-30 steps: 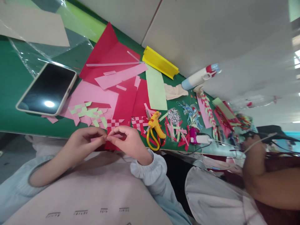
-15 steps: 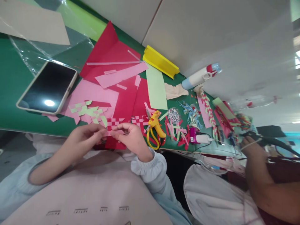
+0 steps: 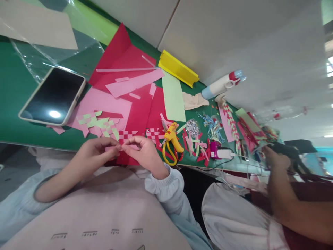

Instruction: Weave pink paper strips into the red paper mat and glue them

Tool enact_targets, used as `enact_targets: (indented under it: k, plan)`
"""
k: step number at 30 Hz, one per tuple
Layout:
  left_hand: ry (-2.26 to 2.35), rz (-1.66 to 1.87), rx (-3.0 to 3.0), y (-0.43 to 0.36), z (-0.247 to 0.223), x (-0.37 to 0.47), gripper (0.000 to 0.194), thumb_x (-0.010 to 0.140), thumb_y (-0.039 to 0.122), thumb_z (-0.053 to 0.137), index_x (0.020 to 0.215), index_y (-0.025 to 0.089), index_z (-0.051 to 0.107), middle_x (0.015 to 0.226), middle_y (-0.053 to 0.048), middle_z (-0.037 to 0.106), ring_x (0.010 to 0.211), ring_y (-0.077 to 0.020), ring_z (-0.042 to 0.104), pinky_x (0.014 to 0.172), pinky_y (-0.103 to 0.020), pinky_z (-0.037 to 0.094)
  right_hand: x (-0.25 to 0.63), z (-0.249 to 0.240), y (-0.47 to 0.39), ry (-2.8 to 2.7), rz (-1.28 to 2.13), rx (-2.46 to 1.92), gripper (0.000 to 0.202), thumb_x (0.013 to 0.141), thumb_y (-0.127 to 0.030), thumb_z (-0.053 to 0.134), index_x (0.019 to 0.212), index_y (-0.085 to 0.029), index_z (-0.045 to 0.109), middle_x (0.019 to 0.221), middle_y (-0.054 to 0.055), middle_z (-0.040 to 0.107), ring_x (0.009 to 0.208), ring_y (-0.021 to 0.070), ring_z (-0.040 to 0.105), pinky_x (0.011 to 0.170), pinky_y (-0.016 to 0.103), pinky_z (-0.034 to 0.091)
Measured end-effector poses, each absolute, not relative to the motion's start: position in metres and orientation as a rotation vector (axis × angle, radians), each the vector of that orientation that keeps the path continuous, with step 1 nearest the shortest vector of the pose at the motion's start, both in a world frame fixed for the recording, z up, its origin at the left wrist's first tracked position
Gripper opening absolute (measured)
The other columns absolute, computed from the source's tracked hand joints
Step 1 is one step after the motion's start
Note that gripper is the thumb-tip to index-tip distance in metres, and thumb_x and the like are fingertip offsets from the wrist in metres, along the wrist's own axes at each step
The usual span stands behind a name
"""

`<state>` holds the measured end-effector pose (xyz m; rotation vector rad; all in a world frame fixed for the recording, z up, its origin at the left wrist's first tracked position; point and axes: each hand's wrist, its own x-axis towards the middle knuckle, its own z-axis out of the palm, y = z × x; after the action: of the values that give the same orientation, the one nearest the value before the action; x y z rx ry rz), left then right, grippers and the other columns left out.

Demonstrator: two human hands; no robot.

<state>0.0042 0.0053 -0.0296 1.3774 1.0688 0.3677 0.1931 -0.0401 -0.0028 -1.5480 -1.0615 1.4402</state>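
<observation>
My left hand point(image 3: 100, 151) and my right hand point(image 3: 142, 153) meet at the front edge of the table, fingertips pinched together on a pink paper strip point(image 3: 133, 147). Bits of pink show on both sides of the fingers; the middle is hidden. Just beyond the fingertips lies a checkered red-and-pink woven paper piece point(image 3: 126, 134), with red paper point(image 3: 126, 159) below my hands. Another checkered piece with an eye-like dot point(image 3: 154, 132) rests to its right. Close to my right hand are a yellow glue gun point(image 3: 174, 138) and yellow-handled scissors point(image 3: 168, 155).
Left of my hands are woven green-and-pink pieces point(image 3: 104, 125) and a phone point(image 3: 53, 97). Red card point(image 3: 117, 52) and a yellow tray-like piece point(image 3: 178, 68) lie behind. Paper scraps point(image 3: 196, 144), a white bottle point(image 3: 220, 85) and a co-worker's arm point(image 3: 279, 180) are to the right.
My fingertips have drawn closer together over the pink strip, the right hand shifting slightly left. At the right, the co-worker's arm has moved a little, and the black object near it looks blurred.
</observation>
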Motion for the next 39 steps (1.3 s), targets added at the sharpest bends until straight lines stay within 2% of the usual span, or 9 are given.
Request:
enact_targets:
  k: [5,9,12,16,23,28,35,39]
  plan:
    - [1.074,0.378,1.346,0.003,-0.030,0.006,0.043,0.073,0.054,0.068,0.098,0.019,0.073,0.085,-0.006,0.072,0.069,-0.0170,0.063,0.060,-0.027,0.051,0.195,-0.001,-0.038,-1.023,1.444,-1.515,0.019,0.077,-0.036,0.074,0.080,-0.019,0.067,0.079,0.000,0.070,0.077,0.0137,0.065,0.079,0.028,0.053]
    - [1.079,0.387,1.321,0.003,-0.027,0.007,0.043,0.070,0.052,0.070,0.095,0.018,0.073,0.082,-0.006,0.072,0.067,-0.0161,0.062,0.057,-0.026,0.050,0.196,-0.001,-0.039,-1.012,1.448,-1.524,0.019,0.077,-0.036,0.074,0.080,-0.019,0.067,0.079,0.000,0.070,0.076,0.0136,0.064,0.077,0.028,0.054]
    - [1.085,0.384,1.323,0.003,-0.026,0.008,0.043,0.072,0.053,0.070,0.094,0.017,0.073,0.075,-0.004,0.070,0.062,-0.0142,0.058,0.055,-0.025,0.047,0.196,0.000,-0.039,-1.020,1.448,-1.539,0.018,0.078,-0.036,0.074,0.080,-0.019,0.067,0.080,0.000,0.071,0.076,0.0141,0.065,0.076,0.028,0.054]
    - [1.053,0.380,1.324,0.004,-0.025,0.010,0.043,0.074,0.055,0.071,0.094,0.017,0.073,0.075,-0.005,0.069,0.061,-0.0139,0.057,0.054,-0.025,0.046,0.196,-0.001,-0.039,-1.045,1.423,-1.565,0.018,0.078,-0.037,0.073,0.081,-0.019,0.068,0.082,0.001,0.072,0.080,0.0155,0.067,0.080,0.030,0.055]
    - [1.025,0.414,1.344,0.005,-0.025,0.012,0.039,0.080,0.056,0.064,0.077,0.018,0.072,0.059,-0.001,0.062,0.055,-0.0128,0.054,0.051,-0.023,0.042,0.196,-0.006,-0.041,-1.121,1.387,-1.575,0.019,0.079,-0.038,0.072,0.081,-0.019,0.068,0.084,0.002,0.073,0.082,0.0163,0.068,0.082,0.030,0.055]
    - [0.989,0.445,1.283,0.005,-0.032,0.010,0.031,0.079,0.050,0.068,0.076,0.020,0.072,0.061,-0.001,0.063,0.057,-0.0128,0.056,0.052,-0.022,0.045,0.194,-0.002,-0.043,-1.265,1.349,-1.555,0.013,0.084,-0.033,0.067,0.084,-0.020,0.068,0.084,0.002,0.073,0.083,0.0166,0.069,0.081,0.030,0.055]
    - [1.059,0.495,1.283,0.005,-0.021,0.013,0.025,0.073,0.044,0.071,0.070,0.019,0.073,0.062,-0.003,0.067,0.055,-0.0132,0.058,0.051,-0.022,0.047,0.193,0.007,-0.041,-1.393,1.266,-1.576,0.009,0.086,-0.030,0.064,0.084,-0.021,0.066,0.090,0.003,0.073,0.087,0.0169,0.070,0.083,0.029,0.055]
    - [1.125,0.585,1.204,0.000,-0.020,0.017,0.024,0.070,0.043,0.071,0.067,0.019,0.072,0.063,-0.003,0.068,0.056,-0.0133,0.057,0.051,-0.023,0.047,0.190,0.007,-0.041,-1.482,1.129,-1.591,0.006,0.087,-0.025,0.062,0.083,-0.022,0.064,0.089,0.002,0.071,0.086,0.0168,0.067,0.081,0.028,0.053]
